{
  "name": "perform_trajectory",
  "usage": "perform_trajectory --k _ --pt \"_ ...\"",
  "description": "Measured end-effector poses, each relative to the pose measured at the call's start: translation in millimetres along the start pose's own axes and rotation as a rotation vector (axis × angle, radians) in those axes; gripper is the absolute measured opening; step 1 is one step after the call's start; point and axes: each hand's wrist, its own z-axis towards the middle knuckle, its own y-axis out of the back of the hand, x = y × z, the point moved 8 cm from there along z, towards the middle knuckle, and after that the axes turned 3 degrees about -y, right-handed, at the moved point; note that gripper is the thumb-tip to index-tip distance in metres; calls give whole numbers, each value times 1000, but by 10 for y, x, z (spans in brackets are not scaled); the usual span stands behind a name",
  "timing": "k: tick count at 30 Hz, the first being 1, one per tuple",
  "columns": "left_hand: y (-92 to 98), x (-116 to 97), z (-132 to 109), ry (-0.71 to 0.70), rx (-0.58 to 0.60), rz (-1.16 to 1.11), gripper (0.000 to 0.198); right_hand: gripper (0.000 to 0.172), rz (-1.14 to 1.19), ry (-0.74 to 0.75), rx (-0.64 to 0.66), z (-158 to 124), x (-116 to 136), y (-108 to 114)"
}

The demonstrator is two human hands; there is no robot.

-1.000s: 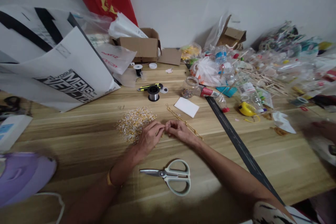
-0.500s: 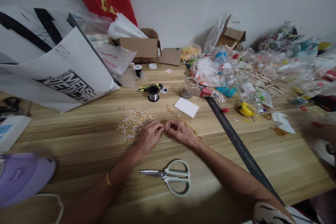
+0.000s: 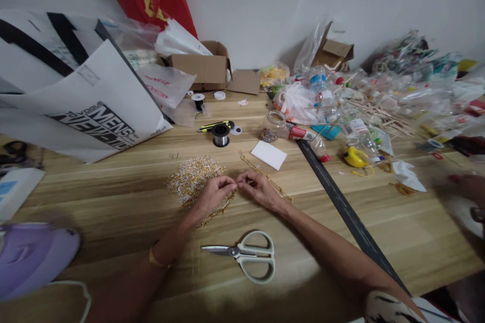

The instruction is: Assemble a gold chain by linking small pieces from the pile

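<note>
My left hand is pinched at its fingertips on the end of a gold beaded strand, which trails down toward its wrist. Fingertip to fingertip with it, my right hand is also closed in a pinch; whatever lies in it is too small to see. Beside the left hand spreads a pile of gold and clear beads. A second gold strand lies on the table behind and beside the right hand. Nearer to me rest scissors with pale handles.
Behind the hands are a wire spool, a cutter knife, a white card and a jar of beads. A purple iron stands left. Plastic bottles and bags crowd the right back. Another person's hand shows at far right.
My left hand has shifted slightly and turned, so more of the gold strand shows below it. The right hand stays nearly in place, still pinched.
</note>
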Motion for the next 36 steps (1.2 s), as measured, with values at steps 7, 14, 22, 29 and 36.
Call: perform_trajectory --k 7,14,22,29,36 --pt "-28 55 15 76 18 -123 19 18 -60 38 8 -5 86 11" --pt "-67 57 22 75 74 -197 23 19 61 -24 46 -4 -13 -17" --pt "-60 82 24 62 76 -168 22 22 149 -84 76 -2 -92 -56" --pt "-9 9 1 3 -19 -37 12 25 185 -99 80 -8 -99 -76" --pt "-1 -82 -21 -35 -63 53 13 28 177 -105 64 1 -144 -77"
